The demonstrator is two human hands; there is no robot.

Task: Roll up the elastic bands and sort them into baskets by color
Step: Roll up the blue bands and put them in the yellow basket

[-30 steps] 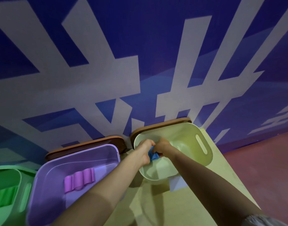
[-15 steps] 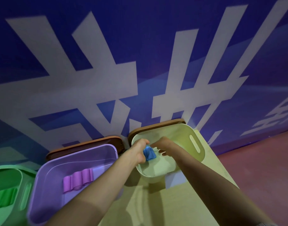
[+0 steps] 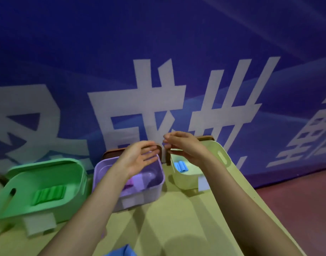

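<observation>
Both your hands are empty and in the air over the far edge of the table (image 3: 177,228). Left hand (image 3: 138,159): palm turned inward, fingers straight, above the purple basket (image 3: 140,193), touching nothing. Right hand (image 3: 186,146): fingers loosely extended, above the far left corner of the pale yellow-green basket (image 3: 221,154), nothing held. The blue roll (image 3: 180,166) lies on the floor of that basket against its left wall, at the table's far right corner, clear of both hands. The purple basket sits mid far edge with a purple roll (image 3: 129,182) partly hidden behind your left forearm. The green basket (image 3: 47,169) stands toward the far left with green rolls (image 3: 49,194) side by side inside. Wooden lids (image 3: 110,154) lean behind the baskets against a blue banner (image 3: 158,52) with large white characters. At the table's near edge a corner of a loose blue band (image 3: 121,251) shows, mostly cut off by the frame, so its full lie cannot be judged. Handling, as a judgement: these bands look light, soft and springy, with a rubbery surface that should grip skin well. A roll will likely want to spring open once let go. Take the loose band by one short end, roll it snug with both thumbs, then pinch across the whole width of the roll, not at one edge, and lay it seam down in the basket.
</observation>
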